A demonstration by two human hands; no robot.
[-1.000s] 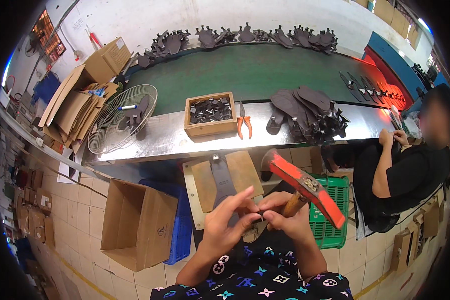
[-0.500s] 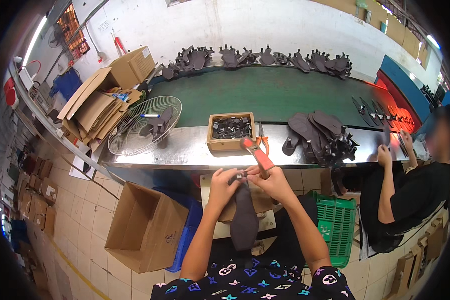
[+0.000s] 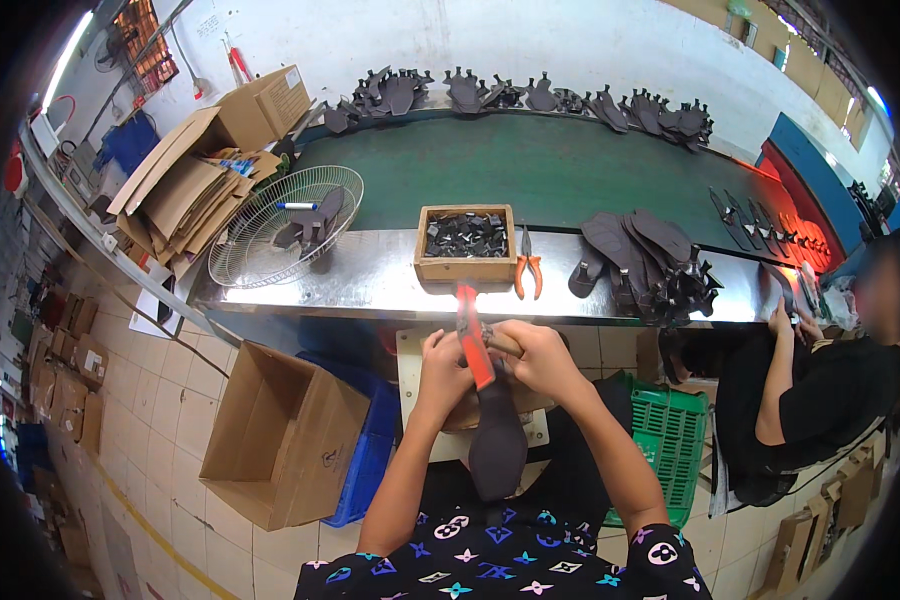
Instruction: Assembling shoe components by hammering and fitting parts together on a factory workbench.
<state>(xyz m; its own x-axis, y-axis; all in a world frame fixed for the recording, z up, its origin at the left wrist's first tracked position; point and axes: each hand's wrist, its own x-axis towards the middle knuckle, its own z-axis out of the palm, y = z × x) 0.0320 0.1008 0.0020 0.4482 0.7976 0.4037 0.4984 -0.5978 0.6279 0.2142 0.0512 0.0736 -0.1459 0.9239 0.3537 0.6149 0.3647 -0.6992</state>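
My right hand [image 3: 538, 360] is closed round the wooden handle of a hammer [image 3: 478, 355], whose red head sits above the work. My left hand [image 3: 444, 375] grips the far end of a dark shoe sole [image 3: 498, 455]; the hammer partly covers those fingers. The sole's wide end points toward my body. Under the hands is a light-coloured work block [image 3: 413, 385], mostly covered. Just beyond the hammer stands a wooden box [image 3: 465, 270] of small dark and shiny pieces. Orange-handled pliers [image 3: 528, 272] lie beside it on the metal edge.
Stacked soles [image 3: 630, 250] lie right of the pliers; more line the back of the green belt [image 3: 530, 170]. A wire basket [image 3: 260, 270] holds soles and a marker. A cardboard box [image 3: 280, 440], blue crate [image 3: 365, 460] and green crate [image 3: 667, 450] flank me. A co-worker [image 3: 820, 380] sits at right.
The hammer has swung left and down over the far end of the sole, its head turned. Both hands stay near the same place. The co-worker's hands have lowered.
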